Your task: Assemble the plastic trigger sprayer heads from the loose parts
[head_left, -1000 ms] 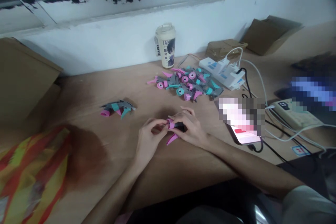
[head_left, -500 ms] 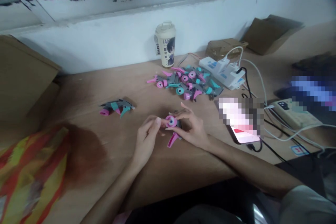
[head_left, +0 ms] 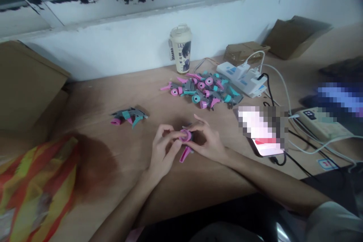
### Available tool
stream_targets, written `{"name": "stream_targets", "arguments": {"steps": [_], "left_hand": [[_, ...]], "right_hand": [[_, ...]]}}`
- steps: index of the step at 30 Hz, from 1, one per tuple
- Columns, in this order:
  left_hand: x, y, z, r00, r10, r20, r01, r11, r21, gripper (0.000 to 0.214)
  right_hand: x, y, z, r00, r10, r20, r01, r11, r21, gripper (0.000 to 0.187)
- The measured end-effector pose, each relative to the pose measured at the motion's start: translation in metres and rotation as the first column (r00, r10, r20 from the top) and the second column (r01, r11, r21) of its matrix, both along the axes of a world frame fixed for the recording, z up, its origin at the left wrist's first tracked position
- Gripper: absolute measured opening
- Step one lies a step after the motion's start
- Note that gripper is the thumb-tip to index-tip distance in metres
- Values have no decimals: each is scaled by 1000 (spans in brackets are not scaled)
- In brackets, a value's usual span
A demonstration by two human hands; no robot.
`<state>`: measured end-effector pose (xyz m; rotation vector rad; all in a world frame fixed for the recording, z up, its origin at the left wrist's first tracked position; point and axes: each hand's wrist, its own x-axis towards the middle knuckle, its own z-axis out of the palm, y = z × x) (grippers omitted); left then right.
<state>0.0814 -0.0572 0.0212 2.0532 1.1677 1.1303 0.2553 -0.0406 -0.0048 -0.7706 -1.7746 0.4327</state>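
Note:
Both my hands meet over the middle of the wooden table (head_left: 119, 193) on one spray-trigger head (head_left: 185, 141), grey with a pink collar and a pink lever that hangs down. My right hand (head_left: 207, 141) grips its grey body from the right. My left hand (head_left: 164, 149) has its fingertips pinched on the pink collar. Two similar trigger heads (head_left: 128, 116), pink and teal, lie to the left. A pile of several pink, teal and grey trigger heads (head_left: 202, 90) lies further back.
A lidded coffee cup (head_left: 180, 48) stands at the wall. White power strips (head_left: 244, 77) with cables, a phone (head_left: 262, 134) and another adapter (head_left: 321, 123) crowd the right side. A cardboard box (head_left: 25, 87) stands far left, a red-yellow bag (head_left: 34, 185) near left.
The trigger head was turned in my hands: its pink collar faced the camera half a second ago, and now my left fingertips are closed over the collar again.

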Motion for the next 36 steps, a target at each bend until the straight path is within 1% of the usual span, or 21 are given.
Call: {"name": "stream_targets", "arguments": {"steps": [4, 7, 9, 12, 16, 19, 22, 25, 30, 34, 36], "left_hand": [[-1, 5, -1, 994, 12, -108, -4, 997, 76, 25], [-1, 7, -4, 989, 19, -145, -6, 996, 84, 19], [-1, 7, -5, 991, 15, -134, -8, 999, 53, 17], [1, 6, -3, 997, 18, -75, -20, 999, -26, 17], [3, 6, 0, 1000, 20, 22, -18, 992, -126, 12], [3, 8, -2, 992, -11, 125, 45, 962, -269, 8], [1, 12, -4, 982, -6, 190, 79, 920, -383, 9], [-2, 15, -5, 987, 14, 162, 54, 913, -404, 12], [-1, 13, -7, 988, 73, 137, -15, 924, -381, 13], [-1, 12, -9, 985, 140, 98, -95, 926, -365, 16], [-6, 14, -6, 982, 153, 110, -97, 911, -402, 19]], "right_hand": [[0, -2, -5, 999, 32, 42, -34, 999, 36, 25], [0, -3, -7, 998, 20, 60, -22, 999, 27, 25], [-1, -3, -7, 998, 5, 65, -6, 1000, 12, 24], [-2, -2, -6, 998, -16, 63, 16, 1000, 0, 25], [0, 1, -4, 997, -28, 71, 24, 998, 64, 26], [1, 4, -3, 993, -36, 108, 24, 994, 108, 25], [1, 4, -3, 989, -33, 146, 12, 990, 140, 23], [1, 3, -3, 984, -36, 173, 7, 987, 163, 22], [-1, 3, -5, 978, -40, 206, 8, 988, 156, 22], [-5, 4, -6, 979, -40, 201, 19, 994, 103, 21], [-9, 7, -5, 979, -48, 196, 40, 998, 45, 22]]}}
